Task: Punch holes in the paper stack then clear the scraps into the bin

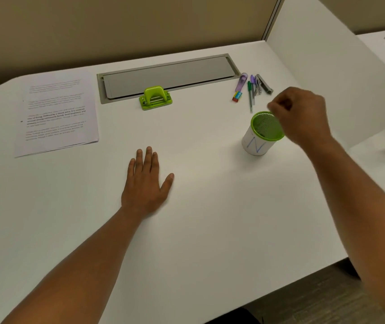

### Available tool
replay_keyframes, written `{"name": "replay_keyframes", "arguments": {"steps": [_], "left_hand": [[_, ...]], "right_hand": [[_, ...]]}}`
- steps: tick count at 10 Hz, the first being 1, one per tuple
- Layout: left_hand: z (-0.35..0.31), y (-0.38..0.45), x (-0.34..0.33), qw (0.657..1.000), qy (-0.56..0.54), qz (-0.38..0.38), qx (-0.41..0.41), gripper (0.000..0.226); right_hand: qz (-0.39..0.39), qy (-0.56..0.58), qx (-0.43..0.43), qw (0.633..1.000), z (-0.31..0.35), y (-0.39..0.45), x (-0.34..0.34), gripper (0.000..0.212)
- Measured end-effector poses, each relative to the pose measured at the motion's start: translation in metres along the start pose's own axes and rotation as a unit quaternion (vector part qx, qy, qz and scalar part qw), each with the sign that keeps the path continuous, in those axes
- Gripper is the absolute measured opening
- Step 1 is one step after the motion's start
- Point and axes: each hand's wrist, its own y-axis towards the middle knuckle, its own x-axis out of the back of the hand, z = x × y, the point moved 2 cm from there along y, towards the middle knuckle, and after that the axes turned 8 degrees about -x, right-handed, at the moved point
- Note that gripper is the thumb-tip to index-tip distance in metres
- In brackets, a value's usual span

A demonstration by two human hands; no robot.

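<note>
Scraps may be spilling onto the white surface if the pinched right hand, contents unseen, is releasing beside the green-rimmed mesh bin just under it, while the left hand is lying flat, fingers spread, empty.

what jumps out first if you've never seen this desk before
The lime-green hole punch at the back centre and the green-rimmed mesh bin to the right stand out against the white desk. The right hand, fingers pinched, hovers over the bin's rim, while the left hand lies flat mid-desk; the paper stack sits far left.
</note>
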Motion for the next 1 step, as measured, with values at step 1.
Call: {"name": "replay_keyframes", "arguments": {"steps": [1], "left_hand": [[-0.0009, -0.0012, 0.0027, 1.000, -0.009, 0.008, 0.001, 0.081]], "right_hand": [[0.090, -0.130, -0.003, 0.988, -0.0185, 0.0033, -0.0048, 0.021]]}}
